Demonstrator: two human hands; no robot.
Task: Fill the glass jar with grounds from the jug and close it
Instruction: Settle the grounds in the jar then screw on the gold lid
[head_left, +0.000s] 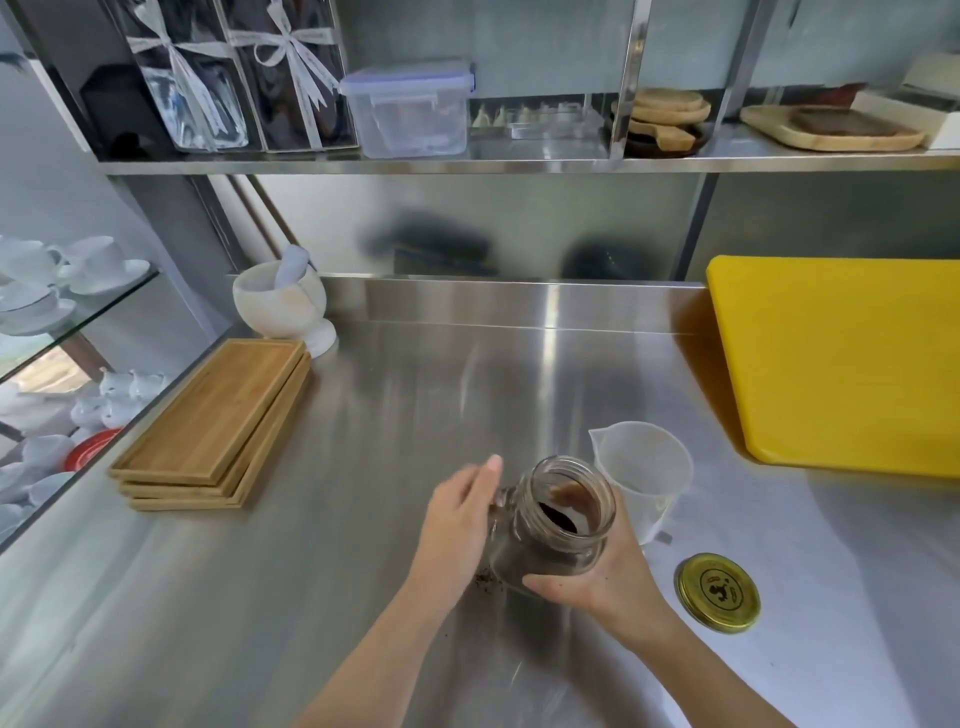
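The right hand (602, 577) is wrapped around the lower body of the glass jar (556, 519), fingers curled under its near side and thumb toward the jug. The left hand (460, 519) lies against the jar's handle side with the fingers extended and loosely spread; whether it actually grips the handle cannot be determined, as the hand covers it. The jar is tilted, mouth open and facing up toward the camera, with dark grounds visible inside coating the glass. A small scatter of loose grounds (485, 577) lies on the steel counter (363, 441) just beside the jar's base. The translucent plastic jug (641, 473) stands upright immediately behind and right of the jar, appearing empty. The gold lid (719, 592) lies flat on the counter to the right of the right hand, apart from the jar. Further out: stacked wooden trays (213, 421) at left, a white mortar and pestle (285, 301) behind them, and a yellow cutting board (841, 364) at right.
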